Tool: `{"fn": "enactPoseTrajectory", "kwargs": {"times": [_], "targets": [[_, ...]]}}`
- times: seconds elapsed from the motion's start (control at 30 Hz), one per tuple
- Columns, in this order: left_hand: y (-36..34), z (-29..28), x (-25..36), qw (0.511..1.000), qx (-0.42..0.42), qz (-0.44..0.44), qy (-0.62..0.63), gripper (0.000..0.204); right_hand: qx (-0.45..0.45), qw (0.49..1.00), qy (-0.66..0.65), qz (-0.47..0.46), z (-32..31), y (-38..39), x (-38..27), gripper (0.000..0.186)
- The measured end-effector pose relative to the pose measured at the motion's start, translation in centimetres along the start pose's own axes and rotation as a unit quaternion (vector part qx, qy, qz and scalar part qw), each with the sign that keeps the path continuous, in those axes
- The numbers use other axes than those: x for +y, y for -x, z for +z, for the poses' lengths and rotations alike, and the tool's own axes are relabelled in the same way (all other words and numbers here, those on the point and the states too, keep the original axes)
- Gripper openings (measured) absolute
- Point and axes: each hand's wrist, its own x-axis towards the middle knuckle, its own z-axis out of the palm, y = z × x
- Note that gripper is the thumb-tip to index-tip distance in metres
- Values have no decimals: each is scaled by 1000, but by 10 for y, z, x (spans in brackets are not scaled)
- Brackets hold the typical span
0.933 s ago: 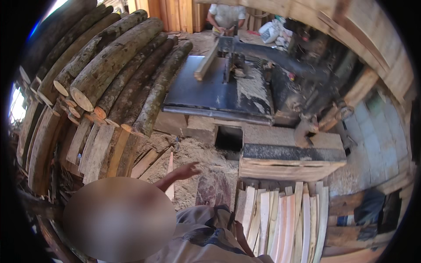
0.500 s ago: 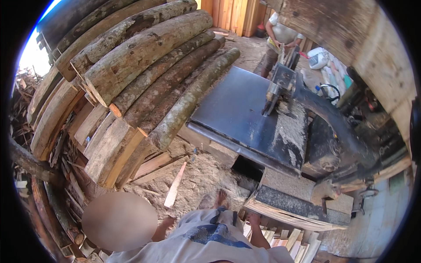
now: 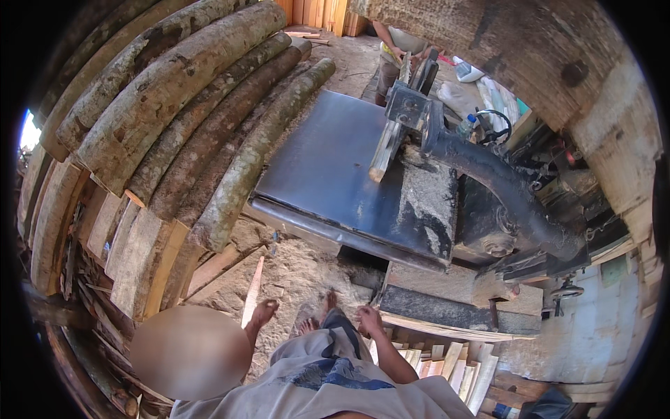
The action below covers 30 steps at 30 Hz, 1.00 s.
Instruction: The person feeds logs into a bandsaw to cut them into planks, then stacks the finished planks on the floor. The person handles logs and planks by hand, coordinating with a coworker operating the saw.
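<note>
My left hand (image 3: pixel 264 312) hangs in front of me over the sawdust floor, near a pale wood sliver (image 3: pixel 254 286). Its fingers are loosely bent and apart, with nothing in them. Nearest the front edge of the saw table (image 3: pixel 307 157) is my right hand (image 3: pixel 369 320), empty, its fingers half curled. Neither hand touches the table. A narrow piece of wood (image 3: pixel 386 150) juts out toward me under the saw's guide head (image 3: pixel 408 106). At the far end, a co-worker's hands (image 3: pixel 401 53) are beside wood at the machine.
Barked logs (image 3: pixel 244 164) are stacked along the left. The machine's dark curved arm (image 3: pixel 499 171) arches over the table's right side. Cut wood strips (image 3: pixel 457 370) lie low on the right, below a sawdust-covered beam (image 3: pixel 447 307). Boards (image 3: pixel 502 42) hang overhead at upper right.
The narrow wood piece has come farther toward me over the table. Both my hands have risen and reach farther forward. The view has shifted rightward.
</note>
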Motion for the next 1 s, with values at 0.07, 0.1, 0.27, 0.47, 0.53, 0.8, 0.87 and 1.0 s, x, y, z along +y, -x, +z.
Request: {"fn": "enactPoseTrajectory", "kwargs": {"times": [0.07,0.1,0.27,0.47,0.53,0.8,0.87,1.0], "targets": [[-3,5,51,999,-37,6,1,56,-20,999,-3,25,-3,7,0,19],[-7,9,77,997,-64,26,22,57,-20,1000,-8,20,-7,3,-7,19],[-22,33,241,976,-160,142,41,62,-5,988,-77,-136,-37,-36,-106,21],[-62,61,374,951,-204,228,34,69,39,987,-37,-150,-64,-65,-268,45],[-70,67,387,953,-203,221,37,74,32,990,-24,-133,-60,-60,-295,58],[-31,81,330,946,-291,139,36,84,-64,989,-65,-114,-9,-13,-223,80],[-12,78,306,941,-304,121,85,84,-84,987,-88,-102,15,16,-208,85],[19,74,265,928,-327,96,151,86,-57,987,-95,-116,45,44,-165,83]]}}
